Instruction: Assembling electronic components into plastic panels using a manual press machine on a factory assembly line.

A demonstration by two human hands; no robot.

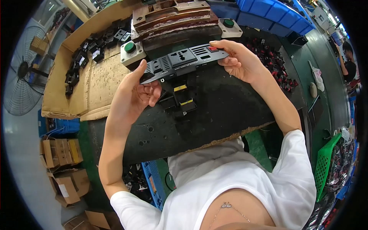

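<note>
Between my two hands a black panel with socket openings, slots and a red switch (182,57) is held up, slightly tilted, above the dark bench. My left hand (140,86) pinches its left end, thumb on the upper side. At the right end, beside the red switch, my right hand (239,59) grips it with the thumb and fingers. Below the panel, several small black parts with yellow bands (184,96) lie on the bench. Just beyond it stands a brown-and-metal press fixture (172,19).
Green push buttons on pale boxes (130,48) (229,23) flank the fixture. A cardboard tray (103,84) with black socket parts lies left. Small red-and-black parts (274,61) are heaped right, near a blue bin (272,15). A fan (23,71) stands far left; another person (348,63) is far right.
</note>
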